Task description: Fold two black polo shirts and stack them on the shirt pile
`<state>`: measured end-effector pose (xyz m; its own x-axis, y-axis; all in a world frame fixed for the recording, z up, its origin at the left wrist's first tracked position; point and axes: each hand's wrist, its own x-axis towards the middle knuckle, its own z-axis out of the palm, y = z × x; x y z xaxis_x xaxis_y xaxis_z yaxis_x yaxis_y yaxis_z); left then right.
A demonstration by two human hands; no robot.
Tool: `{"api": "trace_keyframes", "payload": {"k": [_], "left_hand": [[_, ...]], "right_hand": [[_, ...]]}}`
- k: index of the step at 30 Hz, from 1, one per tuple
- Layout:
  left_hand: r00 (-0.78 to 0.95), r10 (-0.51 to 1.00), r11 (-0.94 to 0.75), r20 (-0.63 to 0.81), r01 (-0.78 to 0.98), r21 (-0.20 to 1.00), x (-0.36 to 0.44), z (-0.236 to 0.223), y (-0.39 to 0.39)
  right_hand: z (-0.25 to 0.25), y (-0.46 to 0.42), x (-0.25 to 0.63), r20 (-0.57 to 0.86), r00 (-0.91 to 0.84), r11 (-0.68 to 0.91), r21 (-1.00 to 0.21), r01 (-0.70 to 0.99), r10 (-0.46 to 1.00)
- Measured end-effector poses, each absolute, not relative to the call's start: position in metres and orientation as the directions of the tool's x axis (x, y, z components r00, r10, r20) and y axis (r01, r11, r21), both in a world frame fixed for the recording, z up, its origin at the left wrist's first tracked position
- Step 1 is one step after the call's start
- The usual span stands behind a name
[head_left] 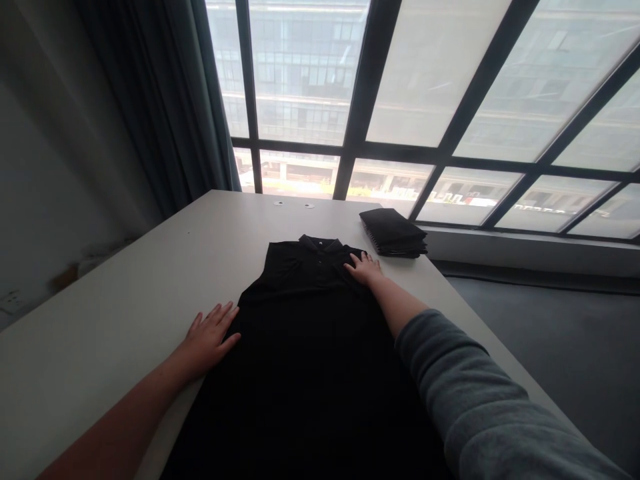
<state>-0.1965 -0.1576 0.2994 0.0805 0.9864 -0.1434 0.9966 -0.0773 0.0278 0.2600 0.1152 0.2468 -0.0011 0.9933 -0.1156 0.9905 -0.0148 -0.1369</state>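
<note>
A black polo shirt (pixel 310 360) lies spread out on the white table (pixel 200 243), its collar at the far end and its lower part running toward me out of view. My left hand (pixel 210 339) rests by the shirt's left edge, fingers spread, the thumb and fingertips touching the cloth. Farther away, my right hand (pixel 365 268) lies on the shirt's right shoulder area with its fingers apart. Neither hand grips anything. Dark cloth hides the detail of the folds near the sleeves.
Beyond the right shoulder, a stack of folded black cloth (pixel 393 232) sits near the table's right edge. Two small white fittings (pixel 294 205) are set at the far edge. A dark curtain (pixel 160 100) hangs at the left, and large windows (pixel 310 73) stand behind the table.
</note>
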Motion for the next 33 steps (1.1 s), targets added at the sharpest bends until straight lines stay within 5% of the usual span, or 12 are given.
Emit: {"api": "trace_keyframes", "payload": {"k": [9, 14, 20, 33], "left_hand": [[0.254, 0.966, -0.256, 0.051, 0.966, 0.038, -0.191, 0.293, -0.156], [0.313, 0.93, -0.322, 0.193, 0.947, 0.017, -0.149, 0.318, -0.081], [0.048, 0.997, -0.046, -0.053, 0.998, 0.036, -0.086, 0.311, 0.067], [-0.19, 0.974, 0.196, -0.125, 0.98, 0.043, -0.103, 0.272, 0.161]], "right_hand": [[0.244, 0.146, 0.254, -0.129, -0.046, 0.027, -0.14, 0.99, 0.991], [0.244, 0.148, 0.254, -0.131, -0.049, 0.032, -0.129, 0.991, 0.99], [0.242, 0.141, 0.254, -0.027, -0.012, 0.007, -0.178, 0.984, 1.0], [0.246, 0.164, 0.254, -0.162, 0.077, -0.1, -0.14, 0.985, 0.984]]}}
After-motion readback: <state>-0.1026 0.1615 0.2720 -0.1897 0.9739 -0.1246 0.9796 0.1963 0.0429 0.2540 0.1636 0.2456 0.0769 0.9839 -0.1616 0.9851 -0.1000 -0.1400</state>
